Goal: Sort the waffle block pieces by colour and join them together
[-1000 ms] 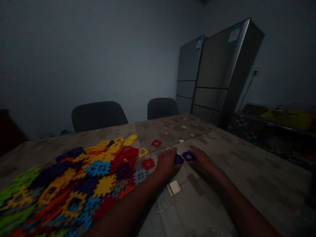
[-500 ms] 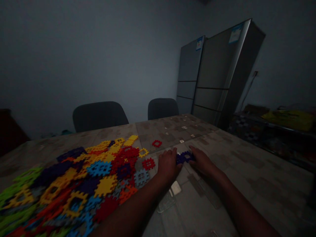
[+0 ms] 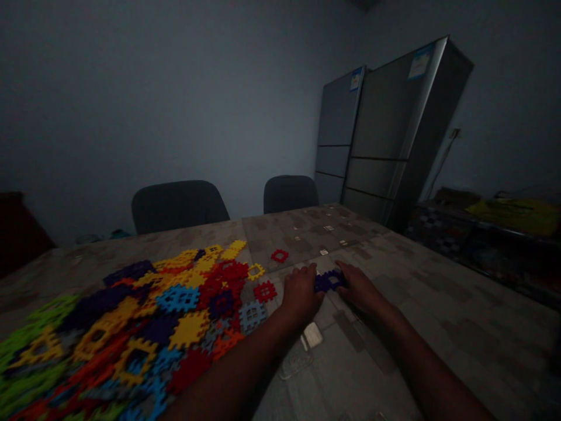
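My left hand (image 3: 301,294) and my right hand (image 3: 360,289) rest on the patterned table (image 3: 438,316) with purple interlocking pieces (image 3: 328,282) pressed together between their fingertips. Both hands have curled fingers closed on these pieces. To the left lies a large heap of flat notched pieces (image 3: 131,327) in yellow, red, blue, purple, orange and green. A red piece (image 3: 265,290) and a pale blue piece (image 3: 252,314) lie just left of my left hand. A red ring piece (image 3: 279,255) and a yellow ring piece (image 3: 255,271) lie farther out.
Two dark chairs (image 3: 179,204) (image 3: 290,193) stand at the table's far edge. Two tall grey refrigerators (image 3: 385,134) fill the back right corner. A cluttered side surface with a yellow item (image 3: 512,209) runs along the right. The room is dim.
The two purple pieces, apart one second ago, have been pushed together between my hands. The view has shifted slightly.
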`<action>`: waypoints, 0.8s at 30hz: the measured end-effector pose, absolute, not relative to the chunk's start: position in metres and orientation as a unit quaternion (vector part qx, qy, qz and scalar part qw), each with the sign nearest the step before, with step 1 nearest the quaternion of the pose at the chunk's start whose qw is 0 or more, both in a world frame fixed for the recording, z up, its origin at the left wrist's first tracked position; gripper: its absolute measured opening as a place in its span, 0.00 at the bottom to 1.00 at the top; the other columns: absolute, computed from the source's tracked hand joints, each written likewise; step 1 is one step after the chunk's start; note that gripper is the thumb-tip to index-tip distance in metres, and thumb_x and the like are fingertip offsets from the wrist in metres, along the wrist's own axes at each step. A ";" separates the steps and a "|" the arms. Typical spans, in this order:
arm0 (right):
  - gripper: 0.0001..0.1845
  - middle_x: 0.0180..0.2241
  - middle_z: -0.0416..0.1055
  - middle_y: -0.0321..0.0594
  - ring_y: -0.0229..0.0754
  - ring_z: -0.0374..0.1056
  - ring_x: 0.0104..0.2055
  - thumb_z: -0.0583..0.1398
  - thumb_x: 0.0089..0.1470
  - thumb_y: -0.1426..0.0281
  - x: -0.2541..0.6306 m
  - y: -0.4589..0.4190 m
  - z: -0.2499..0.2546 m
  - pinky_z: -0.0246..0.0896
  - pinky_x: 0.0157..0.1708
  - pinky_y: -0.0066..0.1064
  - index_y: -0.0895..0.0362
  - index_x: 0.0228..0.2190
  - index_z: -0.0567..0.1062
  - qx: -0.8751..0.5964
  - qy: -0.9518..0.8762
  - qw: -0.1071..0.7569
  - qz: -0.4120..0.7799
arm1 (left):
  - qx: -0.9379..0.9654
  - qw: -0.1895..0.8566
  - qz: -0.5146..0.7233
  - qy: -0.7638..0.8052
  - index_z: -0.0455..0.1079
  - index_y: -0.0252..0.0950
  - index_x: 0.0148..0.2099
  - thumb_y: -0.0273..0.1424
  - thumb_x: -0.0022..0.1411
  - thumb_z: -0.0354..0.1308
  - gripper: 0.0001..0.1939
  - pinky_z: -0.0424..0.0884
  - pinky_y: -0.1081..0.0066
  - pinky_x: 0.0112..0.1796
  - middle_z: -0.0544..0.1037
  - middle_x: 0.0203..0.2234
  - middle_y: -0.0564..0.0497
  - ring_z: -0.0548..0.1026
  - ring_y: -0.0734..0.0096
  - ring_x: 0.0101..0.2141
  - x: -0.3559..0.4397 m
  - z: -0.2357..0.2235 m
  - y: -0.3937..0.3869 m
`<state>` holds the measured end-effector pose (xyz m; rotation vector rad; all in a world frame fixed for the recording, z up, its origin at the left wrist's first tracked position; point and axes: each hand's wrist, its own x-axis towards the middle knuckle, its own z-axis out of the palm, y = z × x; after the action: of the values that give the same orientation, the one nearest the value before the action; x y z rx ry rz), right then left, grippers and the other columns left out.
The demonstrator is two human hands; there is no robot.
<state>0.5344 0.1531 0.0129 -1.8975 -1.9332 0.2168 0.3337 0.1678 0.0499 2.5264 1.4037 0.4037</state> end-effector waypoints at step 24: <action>0.44 0.66 0.62 0.54 0.55 0.58 0.66 0.59 0.45 0.81 0.547 0.153 0.016 0.48 0.66 0.49 0.60 0.65 0.62 -0.635 -0.736 0.214 0.095 | 0.854 0.138 0.157 0.477 0.62 0.37 0.66 0.40 0.67 0.63 0.29 0.64 0.46 0.58 0.71 0.58 0.42 0.69 0.50 0.58 0.327 0.045 0.169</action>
<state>0.5468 0.1532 0.0162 -1.7631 -2.0420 0.2639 0.3275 0.1690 0.0451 2.4700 1.3804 0.4530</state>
